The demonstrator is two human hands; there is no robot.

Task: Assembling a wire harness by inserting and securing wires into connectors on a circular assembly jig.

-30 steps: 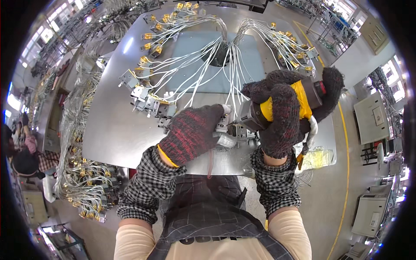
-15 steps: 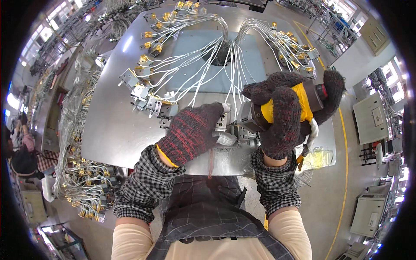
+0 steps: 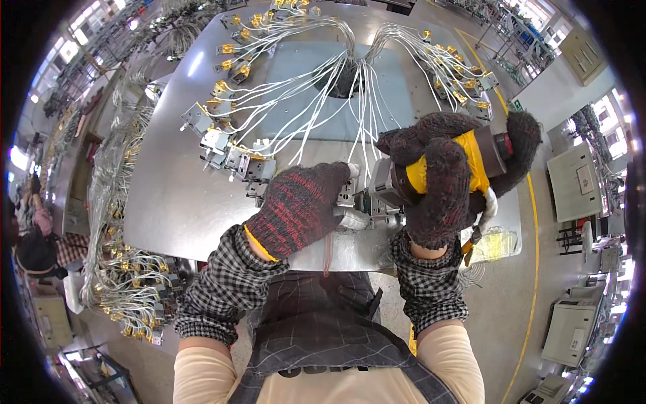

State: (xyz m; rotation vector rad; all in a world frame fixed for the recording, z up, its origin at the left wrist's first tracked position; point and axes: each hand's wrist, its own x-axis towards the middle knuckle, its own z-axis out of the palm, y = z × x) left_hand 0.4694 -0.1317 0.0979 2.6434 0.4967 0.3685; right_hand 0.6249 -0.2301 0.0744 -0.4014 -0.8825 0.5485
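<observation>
My gloved left hand (image 3: 299,209) is closed around a small metal block (image 3: 346,193) at the near side of the steel table, with thumb and forefinger tips showing whitish covers. My gloved right hand (image 3: 444,178) wraps around a dark cylindrical power tool (image 3: 479,160) banded with yellow tape. Its squarish grey head (image 3: 385,182) points left, close beside the metal parts (image 3: 381,209) near my left hand. Where the tool's tip meets them is hidden. White cables (image 3: 367,114) run from the table's middle down to these parts.
More cables end in metal blocks (image 3: 235,161) at the left and yellow-brass connectors (image 3: 464,87) at the right. A dark bundle (image 3: 343,77) sits in a grey plate (image 3: 282,74). A yellowish clear packet (image 3: 494,246) lies at the right corner. Hanging harnesses (image 3: 134,296) and a person (image 3: 40,249) are at the left.
My left hand has shifted very slightly right, toward the tool. My right hand keeps its grip on the tool, nearly still.
</observation>
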